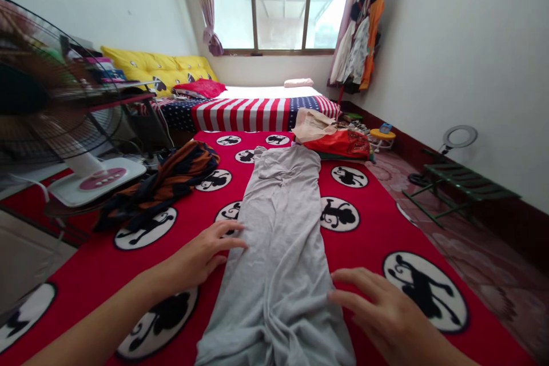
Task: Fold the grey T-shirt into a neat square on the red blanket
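Observation:
A long light grey cloth garment (pixel 278 229), which looks like a pair of trousers, lies stretched out lengthwise on a red blanket (pixel 369 211) printed with black figures in white ovals. Creases run down its middle, and its near end is bunched and cut off by the bottom edge of the view. My left hand (pixel 212 251) is open, its spread fingertips at the garment's left edge. On the opposite side my right hand (pixel 381 309) is open too, fingertips at the right edge. Neither hand grips the cloth.
A crumpled brown and navy cloth (pixel 171 180) lies at the left, beside a white-based fan (pixel 96 183). Folded red and beige fabrics (pixel 334 140) are piled at the far right. Behind stands a bed with a striped cover (pixel 244 114). A green folding stool (pixel 463 183) stands on the right floor.

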The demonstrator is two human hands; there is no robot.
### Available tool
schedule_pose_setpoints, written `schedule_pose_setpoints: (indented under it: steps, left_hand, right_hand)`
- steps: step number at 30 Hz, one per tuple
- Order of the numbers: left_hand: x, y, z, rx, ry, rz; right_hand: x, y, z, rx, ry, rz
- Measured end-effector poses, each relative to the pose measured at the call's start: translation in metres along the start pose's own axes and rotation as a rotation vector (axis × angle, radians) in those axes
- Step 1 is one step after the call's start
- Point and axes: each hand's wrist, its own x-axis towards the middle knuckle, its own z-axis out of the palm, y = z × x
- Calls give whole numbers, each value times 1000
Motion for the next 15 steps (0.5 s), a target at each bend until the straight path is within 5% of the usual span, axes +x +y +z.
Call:
schedule_pose_setpoints:
  steps: [9, 15]
  left_hand:
    - [2, 31, 9, -31, -183, 265]
    - [-13, 61, -11, -266, -189, 277]
  right_hand:
    - [35, 5, 12, 68, -250, -173]
    - [27, -5, -3, 219, 7, -62]
